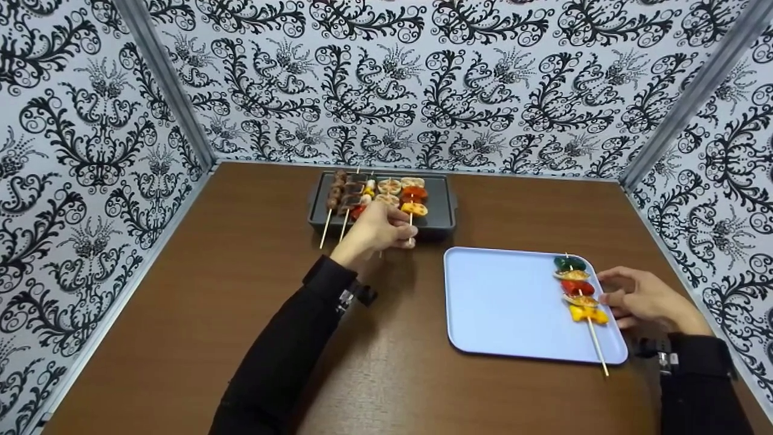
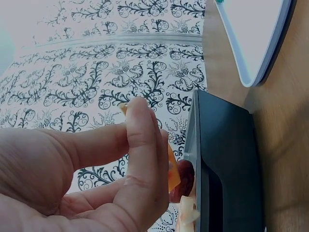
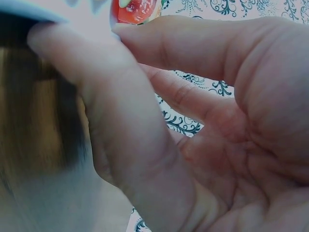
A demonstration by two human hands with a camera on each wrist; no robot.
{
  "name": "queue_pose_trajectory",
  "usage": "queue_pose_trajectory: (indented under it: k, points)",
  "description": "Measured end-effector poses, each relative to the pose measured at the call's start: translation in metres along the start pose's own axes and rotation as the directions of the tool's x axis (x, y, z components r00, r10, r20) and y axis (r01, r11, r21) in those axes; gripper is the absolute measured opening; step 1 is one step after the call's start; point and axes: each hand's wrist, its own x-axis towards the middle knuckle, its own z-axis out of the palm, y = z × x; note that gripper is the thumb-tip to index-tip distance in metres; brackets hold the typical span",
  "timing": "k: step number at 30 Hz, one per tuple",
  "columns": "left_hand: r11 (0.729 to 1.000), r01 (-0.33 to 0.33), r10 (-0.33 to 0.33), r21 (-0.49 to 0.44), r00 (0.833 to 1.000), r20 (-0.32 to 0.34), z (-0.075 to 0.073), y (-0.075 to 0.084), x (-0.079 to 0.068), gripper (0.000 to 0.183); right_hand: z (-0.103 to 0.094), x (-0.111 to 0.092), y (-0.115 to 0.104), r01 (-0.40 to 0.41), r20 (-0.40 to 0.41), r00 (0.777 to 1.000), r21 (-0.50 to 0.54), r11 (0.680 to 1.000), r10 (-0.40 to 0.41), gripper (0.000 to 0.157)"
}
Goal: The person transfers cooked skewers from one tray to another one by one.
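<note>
My left hand (image 1: 380, 228) pinches the stick (image 1: 411, 226) of a vegetable skewer (image 1: 414, 194) at the right of the dark grill pan (image 1: 444, 205). In the left wrist view, the left hand's fingers (image 2: 140, 140) meet around the stick, with a yellow piece (image 2: 173, 169) just behind them. My right hand (image 1: 643, 299) holds the right rim of the pale blue tray (image 1: 507, 302). On that tray, beside the right hand, lies another vegetable skewer (image 1: 578, 289) with green, red and yellow pieces, its stick extending past the near rim.
Several other skewers lie in the pan to the left, including one of brown meatballs (image 1: 336, 190); their sticks overhang the front edge. The brown table (image 1: 241, 290) is enclosed by black-and-white patterned walls (image 1: 386, 84) at the back and sides.
</note>
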Motion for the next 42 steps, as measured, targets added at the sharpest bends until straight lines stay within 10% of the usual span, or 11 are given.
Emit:
queue_pose_trajectory:
  k: [16, 27, 42]
  points:
    - [0.992, -0.06, 0.062, -0.108, 0.998, 0.011, 0.004, -0.004, -0.016, 0.047, -0.001, 0.002, 0.005, 0.039, 0.006, 0.999, 0.003, 0.999, -0.039, 0.061]
    - [0.946, -0.215, 0.214, 0.242, 0.976, 0.031, 0.017, -0.009, -0.031, 0.043, -0.002, -0.001, 0.004, 0.022, 0.019, 1.0, 0.011, 1.0, -0.022, 0.063]
    - [0.963, -0.255, 0.244, 0.082, 0.961, 0.127, 0.041, -0.012, -0.053, 0.045, -0.003, 0.001, 0.006, 0.017, 0.03, 0.999, 0.067, 0.998, -0.019, 0.064]
